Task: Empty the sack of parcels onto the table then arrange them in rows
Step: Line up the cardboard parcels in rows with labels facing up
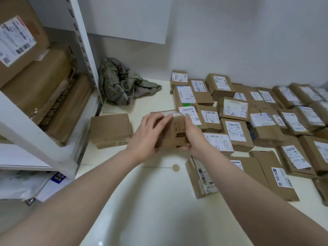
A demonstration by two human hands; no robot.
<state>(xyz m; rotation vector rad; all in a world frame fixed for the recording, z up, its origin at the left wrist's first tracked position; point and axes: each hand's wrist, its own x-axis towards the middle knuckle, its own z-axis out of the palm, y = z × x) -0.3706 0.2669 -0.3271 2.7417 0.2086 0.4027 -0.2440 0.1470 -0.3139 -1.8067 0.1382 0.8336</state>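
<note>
Bare table [156,201] left of parcels [248,121]

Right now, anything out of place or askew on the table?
Yes. One box sits alone at the left, apart from the rows, with no label showing. Two flat parcels at the near edge lie skewed and overlapping. The crumpled sack is dumped in the back corner.

The far-right brown cardboard parcels with white labels [314,96] were smeared with blur and ran off the frame's edge. Print on every label was too small to read. The left hand [148,137] and right hand [192,137] covered much of the small brown box [174,132] in their grip, hiding its lower face.
</note>
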